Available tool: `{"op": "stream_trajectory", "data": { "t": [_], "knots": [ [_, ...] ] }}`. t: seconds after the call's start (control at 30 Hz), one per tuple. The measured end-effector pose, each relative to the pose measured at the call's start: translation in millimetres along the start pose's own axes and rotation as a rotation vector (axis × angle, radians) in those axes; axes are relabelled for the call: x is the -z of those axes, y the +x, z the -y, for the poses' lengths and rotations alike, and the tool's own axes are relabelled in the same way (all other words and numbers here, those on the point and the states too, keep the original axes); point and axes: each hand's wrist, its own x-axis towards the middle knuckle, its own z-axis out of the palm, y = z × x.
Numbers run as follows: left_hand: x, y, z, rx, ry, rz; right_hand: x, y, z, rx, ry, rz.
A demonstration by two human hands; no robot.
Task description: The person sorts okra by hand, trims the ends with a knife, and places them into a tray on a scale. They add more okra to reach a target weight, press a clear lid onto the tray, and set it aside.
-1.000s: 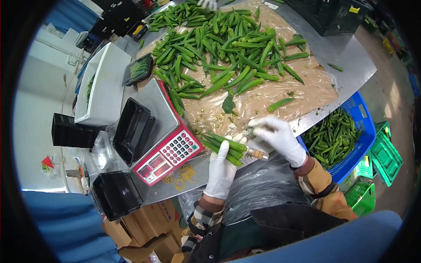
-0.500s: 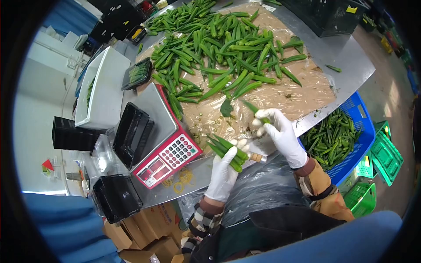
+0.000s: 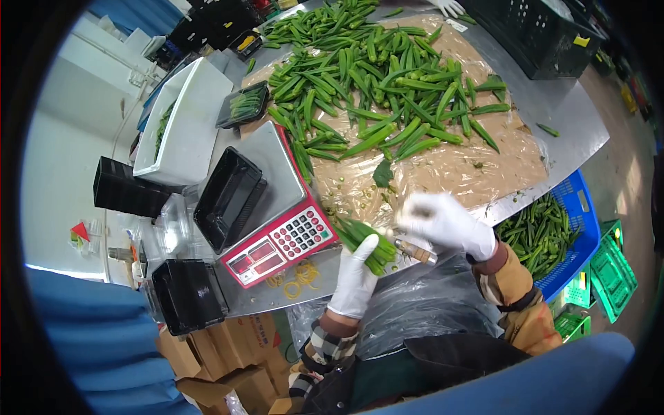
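While the bundle of okra [image 3: 366,242] sits clamped in the gloved left hand [image 3: 356,277] at the table edge beside the scale [image 3: 280,238], the right hand [image 3: 443,221], blurred, hovers beside it, grip unclear. The black tray [image 3: 228,197] on the scale looks empty; the okra pile [image 3: 373,83] remains large.

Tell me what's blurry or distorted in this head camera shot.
Head view: the right hand is smeared by motion blur; the left hand and its okra bundle stay fairly sharp; fisheye bends the table edge, and a dark round vignette rings the frame.
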Motion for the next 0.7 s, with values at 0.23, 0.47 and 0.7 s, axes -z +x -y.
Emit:
{"op": "stream_trajectory", "data": {
  "t": [0.23,0.47,0.7],
  "knots": [
    [1,-11,-17,0.185,-0.257,0.098,34,126,-33,0.517,-0.764,-0.721],
    [21,-8,-16,0.167,-0.305,0.150,30,121,-57,0.183,-0.566,-0.565],
    [19,4,-12,0.057,-0.161,0.101,-1,32,-45,-0.184,1.217,-0.033]
  ]
}}
